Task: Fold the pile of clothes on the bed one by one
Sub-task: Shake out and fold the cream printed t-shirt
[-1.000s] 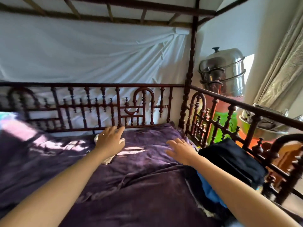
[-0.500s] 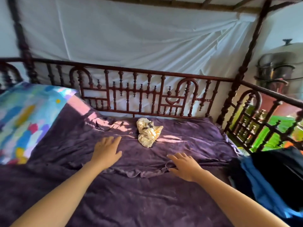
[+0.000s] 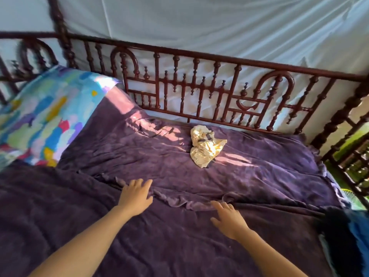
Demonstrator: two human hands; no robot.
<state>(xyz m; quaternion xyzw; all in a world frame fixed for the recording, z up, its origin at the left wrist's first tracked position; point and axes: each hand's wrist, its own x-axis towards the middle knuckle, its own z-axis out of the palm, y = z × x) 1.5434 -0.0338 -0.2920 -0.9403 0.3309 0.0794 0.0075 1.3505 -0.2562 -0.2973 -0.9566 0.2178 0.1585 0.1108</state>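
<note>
Left hand (image 3: 135, 196) and right hand (image 3: 229, 220) are laid flat on the purple blanket (image 3: 259, 172), fingers straight, slightly spread, nothing gripped, tips at its ruffled edge (image 3: 179, 200). The dark-and-blue clothes pile (image 3: 343, 236) is seen to the right of the right fingers; a crumpled cream garment (image 3: 205, 148) lies well beyond the fingertips, by the railing (image 3: 199, 86). Blanket is best smoothed flat, then one piece drawn in and spread fully before folding.

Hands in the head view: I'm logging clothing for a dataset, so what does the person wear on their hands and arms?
Nothing worn shows. The left hand and right hand are bare: no gloves, rings or watch visible. The left forearm and right forearm are bare too, with no sleeve or cuff in view.
</note>
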